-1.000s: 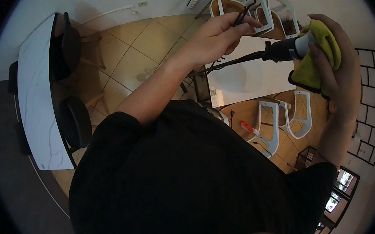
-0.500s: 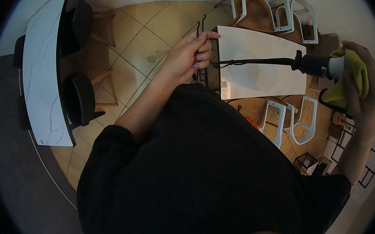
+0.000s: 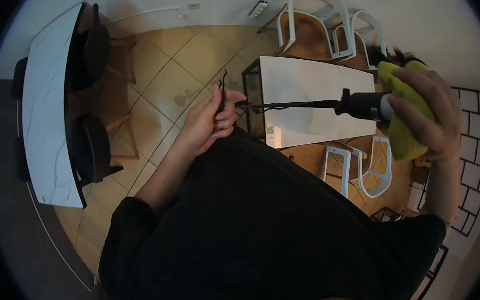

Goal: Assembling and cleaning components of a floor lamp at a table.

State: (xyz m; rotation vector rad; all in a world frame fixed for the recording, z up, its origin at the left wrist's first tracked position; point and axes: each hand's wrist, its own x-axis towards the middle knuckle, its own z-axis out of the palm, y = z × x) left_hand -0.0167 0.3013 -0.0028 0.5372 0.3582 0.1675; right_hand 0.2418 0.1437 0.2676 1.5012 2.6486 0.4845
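Note:
A black cable [image 3: 298, 105] stretches between my two hands above a small white table. At its right end is a black cylindrical fitting [image 3: 360, 106] with a white collar [image 3: 386, 108]. The fingers of my left hand [image 3: 207, 124] are closed round the cable, and a thin, bent length of it sticks up above them. On the right, my right hand [image 3: 439, 114] grips a yellow cloth [image 3: 404, 144] wrapped round the fitting's white end. Whatever lies inside the cloth is hidden.
The white table [image 3: 296, 75] has white-framed chairs with brown seats [image 3: 305, 35] on both sides. At left stands a long marble-patterned table [image 3: 51, 114] with dark chairs [image 3: 92, 147]. A power strip [image 3: 259, 9] is at the wall. Tiled floor [image 3: 158, 77] lies between the tables.
Both hands have shifted left and somewhat down in the picture, the left also drawing the cable along. The yellow cloth now sits more upright round the fitting's end. The whole view has shifted.

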